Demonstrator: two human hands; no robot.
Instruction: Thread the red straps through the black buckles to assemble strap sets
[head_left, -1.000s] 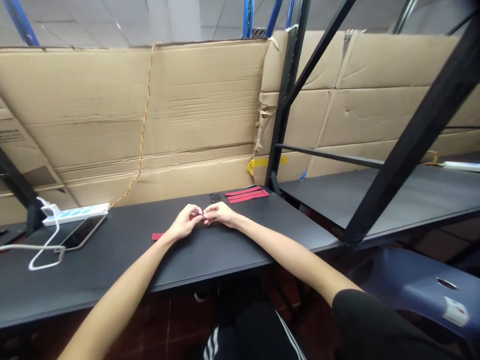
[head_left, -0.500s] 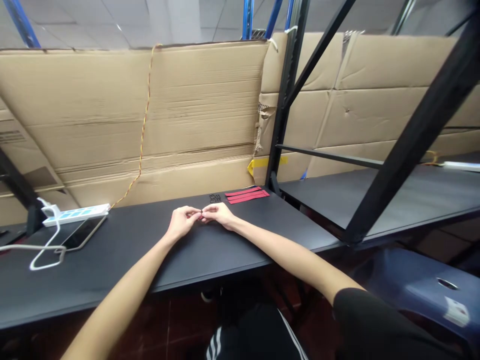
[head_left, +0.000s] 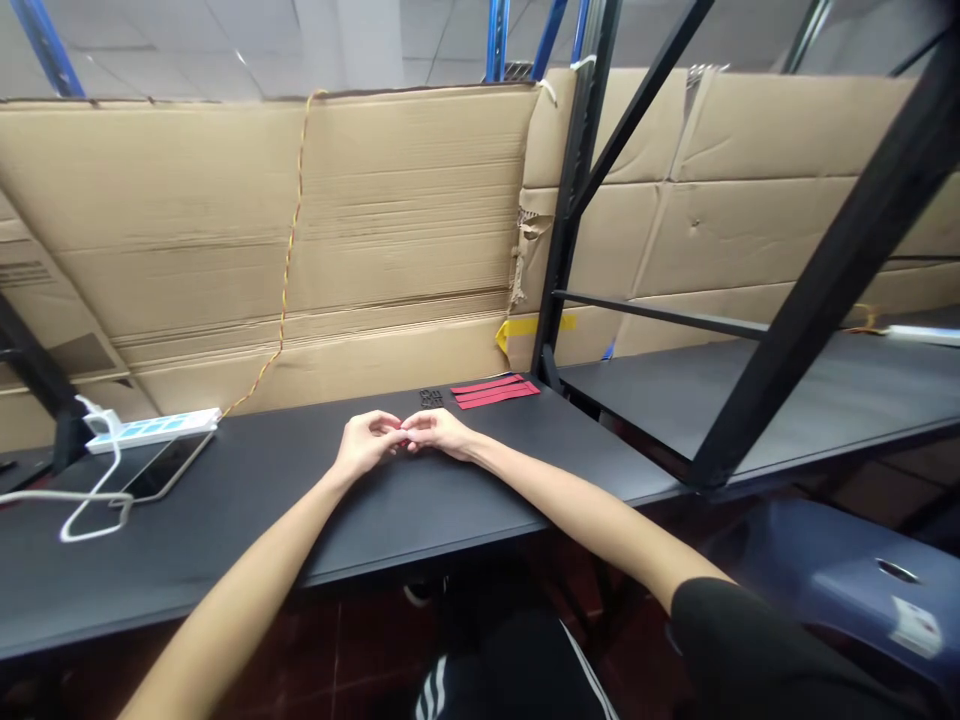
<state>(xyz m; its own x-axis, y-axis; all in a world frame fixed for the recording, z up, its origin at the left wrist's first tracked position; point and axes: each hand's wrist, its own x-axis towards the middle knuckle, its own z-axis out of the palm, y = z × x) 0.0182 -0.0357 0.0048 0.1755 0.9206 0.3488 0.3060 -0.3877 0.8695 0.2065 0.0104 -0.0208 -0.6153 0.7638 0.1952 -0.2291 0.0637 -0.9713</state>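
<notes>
My left hand (head_left: 365, 443) and my right hand (head_left: 441, 434) meet fingertip to fingertip just above the black tabletop. Both are closed in a pinch on a small red strip (head_left: 402, 428), of which only a sliver shows between the fingers. The rest of it is covered by my hands. Beyond my right hand lies a small cluster of black plastic pieces (head_left: 430, 398), too small to make out exactly. Several flat red strips (head_left: 496, 394) lie side by side to the right of them.
A white power strip (head_left: 154, 430) with a white cable (head_left: 96, 493) and a phone-like flat device (head_left: 171, 466) lie at the left. Cardboard (head_left: 405, 240) stands behind the table (head_left: 420, 510). Black metal posts (head_left: 564, 230) rise on the right, near a dark blue stool (head_left: 825, 570).
My fingertips have shifted slightly around the red strip. A small dark bit that showed between them is now hidden. My arms have stayed nearly in place.
</notes>
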